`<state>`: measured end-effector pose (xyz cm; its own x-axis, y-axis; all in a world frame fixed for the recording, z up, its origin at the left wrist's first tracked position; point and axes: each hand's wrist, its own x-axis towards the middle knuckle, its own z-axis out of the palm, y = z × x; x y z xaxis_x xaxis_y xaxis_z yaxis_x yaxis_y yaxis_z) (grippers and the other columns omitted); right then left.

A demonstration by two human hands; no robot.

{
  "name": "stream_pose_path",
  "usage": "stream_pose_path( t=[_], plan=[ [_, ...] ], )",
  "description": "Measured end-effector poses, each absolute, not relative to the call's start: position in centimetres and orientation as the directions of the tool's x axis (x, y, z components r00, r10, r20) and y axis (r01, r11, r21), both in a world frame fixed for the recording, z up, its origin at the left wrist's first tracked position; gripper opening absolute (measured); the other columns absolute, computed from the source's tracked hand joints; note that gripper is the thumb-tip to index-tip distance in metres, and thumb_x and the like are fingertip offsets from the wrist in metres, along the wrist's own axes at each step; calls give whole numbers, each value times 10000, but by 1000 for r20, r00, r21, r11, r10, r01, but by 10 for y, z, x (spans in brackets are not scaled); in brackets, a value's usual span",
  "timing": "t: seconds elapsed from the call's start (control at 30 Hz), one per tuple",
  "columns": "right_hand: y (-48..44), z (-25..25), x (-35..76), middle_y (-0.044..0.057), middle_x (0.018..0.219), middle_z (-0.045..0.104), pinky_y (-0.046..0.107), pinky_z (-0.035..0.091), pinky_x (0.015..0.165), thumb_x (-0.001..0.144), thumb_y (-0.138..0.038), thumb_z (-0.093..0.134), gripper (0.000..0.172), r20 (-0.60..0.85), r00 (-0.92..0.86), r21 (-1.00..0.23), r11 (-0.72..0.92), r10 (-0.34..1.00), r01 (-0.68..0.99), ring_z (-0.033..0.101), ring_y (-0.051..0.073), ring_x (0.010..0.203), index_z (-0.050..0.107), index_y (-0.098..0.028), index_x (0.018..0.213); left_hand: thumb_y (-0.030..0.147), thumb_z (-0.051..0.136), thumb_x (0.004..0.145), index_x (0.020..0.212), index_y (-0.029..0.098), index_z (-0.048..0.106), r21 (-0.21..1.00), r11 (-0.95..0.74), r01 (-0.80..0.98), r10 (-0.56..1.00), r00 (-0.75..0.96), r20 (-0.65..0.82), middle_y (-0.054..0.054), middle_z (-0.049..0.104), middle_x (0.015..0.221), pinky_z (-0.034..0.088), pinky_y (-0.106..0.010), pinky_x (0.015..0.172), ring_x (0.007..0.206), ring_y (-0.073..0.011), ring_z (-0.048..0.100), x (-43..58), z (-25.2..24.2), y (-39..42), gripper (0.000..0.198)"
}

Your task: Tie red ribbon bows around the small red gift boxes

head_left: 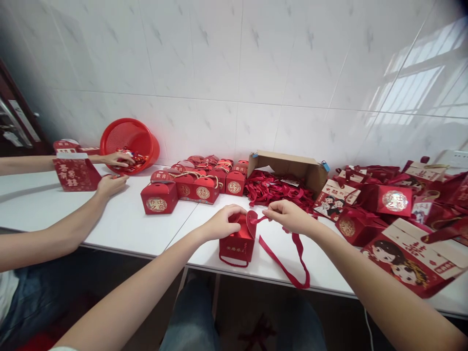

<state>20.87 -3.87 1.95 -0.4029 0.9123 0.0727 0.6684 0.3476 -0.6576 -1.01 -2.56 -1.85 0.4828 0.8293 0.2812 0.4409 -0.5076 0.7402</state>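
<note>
A small red gift box (pixel 237 247) with gold lettering stands upright near the table's front edge, its top flaps raised. My left hand (pixel 225 223) grips its left upper side, fingers curled over the rim. A thin dark red cord hangs across the box's lower front. On the other side, my right hand (pixel 287 216) pinches a red ribbon (pixel 304 273) whose end runs to the hole in the right flap. The rest of the ribbon loops down over the white table, below my right hand.
Finished-looking red boxes (pixel 203 190) stand behind on the left. Beyond my right hand, a cardboard carton (pixel 310 170) lies spilling red ribbons (pixel 270 187). Red boxes and bags (pixel 413 253) pile up at right. At left, another person's hands (pixel 111 184) work by a red basket (pixel 153 146).
</note>
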Motion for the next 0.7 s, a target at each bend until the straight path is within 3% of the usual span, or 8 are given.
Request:
stream_pose_path(
  t=[0.13, 0.33, 0.43, 0.5, 0.57, 0.63, 0.7],
  plan=[
    [-35, 20, 209, -43, 525, 409, 219, 284, 435, 837, -453, 447, 354, 96, -389, -642, 356, 916, 679, 381, 80, 435, 492, -178, 619, 52, 479, 563, 933, 169, 655, 733, -510, 451, 831, 477, 285, -61, 633, 1033, 457, -322, 871, 977, -221, 575, -9, -18, -27, 426],
    [-33, 16, 207, -44, 522, 400, 215, 284, 451, 834, -454, 454, 363, 130, -378, -650, 366, 917, 666, 361, 82, 460, 495, -176, 604, 187, 517, 737, 866, 167, 659, 740, -498, 452, 851, 420, 316, -61, 657, 960, 454, -322, 852, 920, -204, 591, -4, -24, -22, 194],
    [-32, 11, 207, -32, 528, 453, 225, 322, 477, 848, -460, 437, 374, 85, -379, -638, 343, 921, 689, 406, 92, 470, 495, -180, 607, 217, 523, 758, 795, 160, 650, 723, -505, 471, 854, 395, 339, -63, 658, 924, 470, -310, 788, 851, -191, 600, -3, -27, -20, 145],
    [-31, 9, 207, 10, 625, 560, 254, 392, 558, 856, -466, 430, 369, 117, -365, -600, 358, 924, 716, 511, 129, 568, 550, -179, 658, 213, 523, 760, 745, 166, 635, 680, -538, 497, 840, 380, 387, -61, 651, 920, 474, -307, 762, 839, -188, 598, -3, -25, -20, 122],
    [-29, 9, 205, 59, 838, 637, 302, 439, 712, 857, -450, 447, 324, 233, -356, -574, 424, 905, 700, 588, 185, 784, 619, -185, 786, 215, 523, 765, 728, 181, 626, 600, -595, 535, 803, 382, 457, -57, 634, 944, 473, -312, 770, 888, -198, 586, -3, -20, -23, 115],
    [-28, 10, 200, 74, 1058, 629, 339, 424, 862, 859, -409, 470, 276, 313, -376, -613, 488, 872, 622, 570, 214, 999, 636, -206, 943, 206, 503, 781, 744, 198, 621, 517, -649, 558, 757, 407, 511, -49, 611, 954, 470, -308, 775, 915, -196, 573, -3, -12, -26, 124],
    [-27, 11, 192, 61, 1153, 613, 355, 399, 938, 861, -352, 485, 251, 285, -449, -689, 507, 847, 518, 544, 210, 1087, 627, -223, 1024, 189, 465, 804, 786, 209, 616, 479, -676, 560, 732, 428, 530, -40, 589, 929, 475, -291, 740, 870, -177, 573, -1, -4, -30, 153]
  ],
)
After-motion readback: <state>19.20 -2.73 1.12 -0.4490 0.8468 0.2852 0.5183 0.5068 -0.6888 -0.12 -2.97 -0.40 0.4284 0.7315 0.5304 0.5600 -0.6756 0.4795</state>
